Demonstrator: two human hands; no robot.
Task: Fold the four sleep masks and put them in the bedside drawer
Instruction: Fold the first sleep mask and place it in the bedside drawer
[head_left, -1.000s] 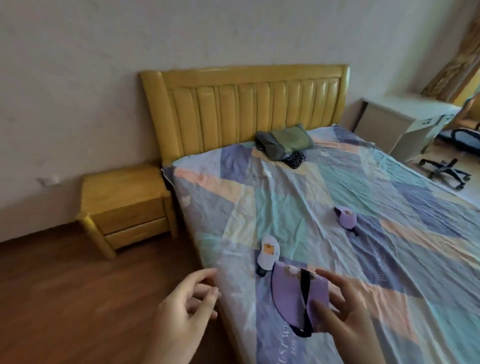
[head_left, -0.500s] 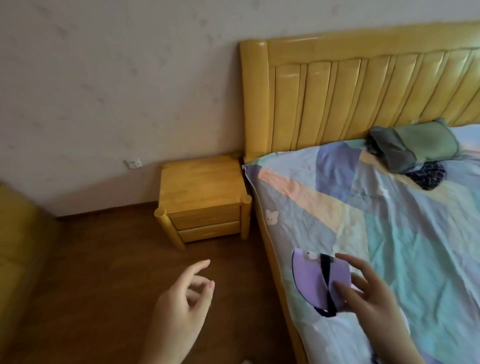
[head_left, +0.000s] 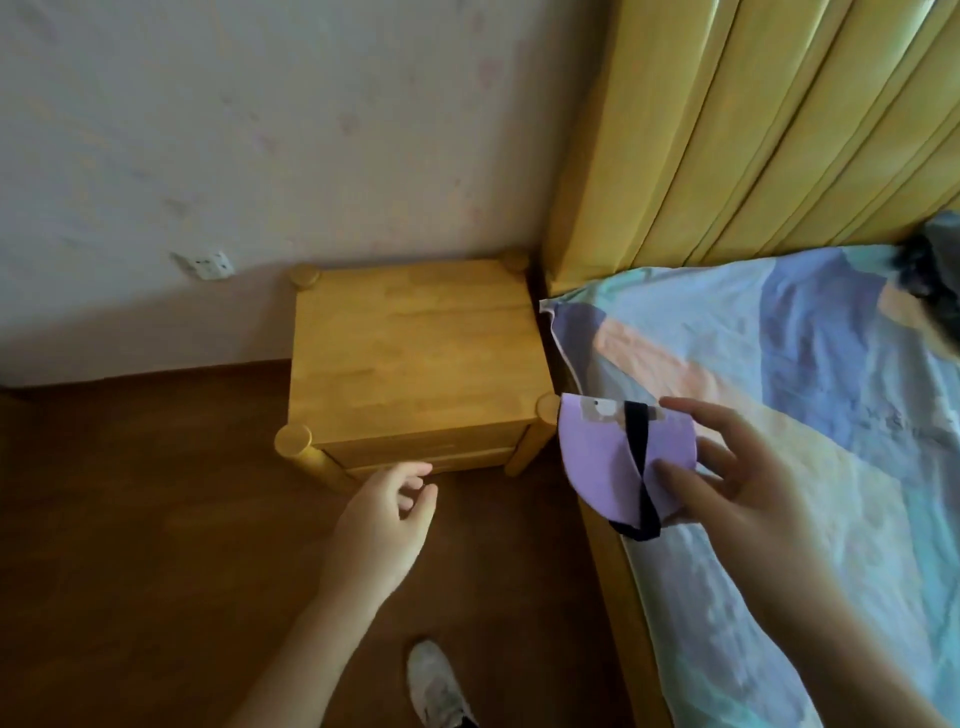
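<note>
The right hand (head_left: 737, 483) pinches the folded purple sleep mask (head_left: 602, 462). The empty, loosely open left hand (head_left: 384, 514) should pull the yellow wooden bedside drawer (head_left: 415, 451) straight out.

I see a wooden nightstand (head_left: 415, 353) standing on the brown floor (head_left: 130, 519), pushed against the wall and just beside the bed (head_left: 779, 415). Its top is bare. A patchwork sheet (head_left: 727, 332) covers the bed; something dark (head_left: 930, 265) lies on it near the headboard (head_left: 727, 130). My shoe (head_left: 436, 686) rests on the floor.
</note>
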